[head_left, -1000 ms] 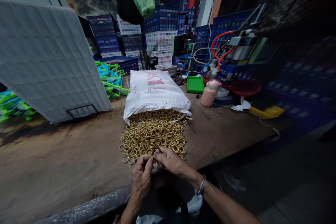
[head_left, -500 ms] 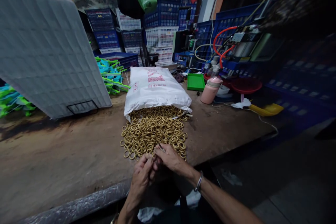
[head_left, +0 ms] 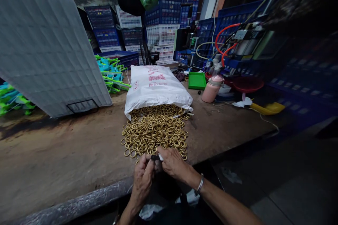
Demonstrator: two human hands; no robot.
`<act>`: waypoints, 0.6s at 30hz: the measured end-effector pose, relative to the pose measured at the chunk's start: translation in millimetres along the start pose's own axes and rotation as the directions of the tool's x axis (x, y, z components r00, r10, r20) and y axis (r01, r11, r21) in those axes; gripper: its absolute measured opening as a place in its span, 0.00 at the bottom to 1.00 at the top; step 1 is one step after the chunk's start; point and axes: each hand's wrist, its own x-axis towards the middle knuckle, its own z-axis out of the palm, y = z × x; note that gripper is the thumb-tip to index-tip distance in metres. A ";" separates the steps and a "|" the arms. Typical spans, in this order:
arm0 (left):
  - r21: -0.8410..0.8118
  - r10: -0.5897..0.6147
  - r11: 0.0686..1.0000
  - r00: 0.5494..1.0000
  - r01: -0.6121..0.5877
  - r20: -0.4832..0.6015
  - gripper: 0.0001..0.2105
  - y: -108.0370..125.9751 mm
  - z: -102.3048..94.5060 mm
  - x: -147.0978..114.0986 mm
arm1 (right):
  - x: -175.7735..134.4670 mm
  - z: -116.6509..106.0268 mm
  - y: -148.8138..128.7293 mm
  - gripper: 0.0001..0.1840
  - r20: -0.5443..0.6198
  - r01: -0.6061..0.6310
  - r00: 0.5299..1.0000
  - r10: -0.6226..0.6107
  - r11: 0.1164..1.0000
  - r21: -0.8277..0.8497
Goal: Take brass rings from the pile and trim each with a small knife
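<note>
My left hand (head_left: 143, 174) and my right hand (head_left: 173, 161) meet at the front edge of the table, just before a heap of brass-coloured rings (head_left: 155, 132). A small flat piece (head_left: 155, 157), black with a bright pale right end, bridges the fingertips of both hands. My left thumb and fingers are pinched at its dark end. The closed fingers of my right hand grip the pale end. What kind of piece it is I cannot make out, and whether a ring is in the fingers is hidden. The rings spill from the mouth of a white printed sack (head_left: 158, 88).
On the left a grey padded panel (head_left: 52, 52) stands upright, with green and blue plastic parts (head_left: 112, 74) behind it. To the right are a green tray (head_left: 196, 81), a pink bottle (head_left: 212, 89), a yellow scoop (head_left: 268, 109) and a red dish (head_left: 248, 85). Stacked crates (head_left: 162, 35) line the back.
The black piece with the pale end now shows between my fingertips; earlier a thin dark tip stuck up from my right hand. Both hands stay close together at the table edge.
</note>
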 end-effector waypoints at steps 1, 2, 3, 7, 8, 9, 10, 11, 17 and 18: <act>0.018 0.001 1.000 1.000 -0.002 0.017 0.13 1.5 -0.2 -2.4 | 1.1 -1.5 2.9 0.13 -0.004 -0.039 0.999 0.039 0.999 -0.021; 0.025 -0.010 1.000 0.999 0.009 0.037 0.13 3.1 -0.5 -4.7 | 2.1 -3.8 6.5 0.13 -0.014 -0.083 0.996 0.083 0.996 -0.038; 0.017 -0.036 0.999 0.997 0.035 0.062 0.13 4.7 -1.0 -6.6 | 2.6 -6.6 10.6 0.13 -0.026 -0.131 0.991 0.130 0.990 -0.051; -0.197 -0.214 0.954 0.973 0.227 0.089 0.12 5.5 -6.4 -8.2 | -2.5 -14.7 26.6 0.12 -0.105 -0.151 0.983 0.149 0.988 -0.014; -0.257 -0.248 0.930 0.965 0.262 0.083 0.12 4.1 -8.3 -7.3 | -6.0 -14.1 28.9 0.12 -0.111 -0.136 0.985 0.135 0.991 0.004; -0.304 -0.270 0.910 0.960 0.281 0.078 0.12 2.2 -10.2 -6.3 | -10.1 -12.2 30.0 0.11 -0.110 -0.120 0.987 0.121 0.993 0.018; -0.337 -0.281 0.896 0.957 0.290 0.074 0.12 0.3 -11.8 -5.4 | -14.6 -9.0 29.8 0.10 -0.104 -0.108 0.988 0.110 0.994 0.024; -0.358 -0.284 0.887 0.956 0.291 0.072 0.11 -1.5 -13.2 -4.8 | -19.3 -4.8 28.6 0.09 -0.099 -0.104 0.989 0.106 0.994 0.022; -0.444 -0.288 0.847 0.955 0.290 0.075 0.10 -2.8 -17.7 -6.1 | -33.9 24.3 14.4 0.17 -0.139 -0.167 0.978 0.157 0.984 -0.065; -0.462 -0.297 0.834 0.951 0.302 0.085 0.11 -2.6 -18.8 -6.4 | -33.7 28.0 13.5 0.17 -0.149 -0.180 0.975 0.167 0.981 -0.079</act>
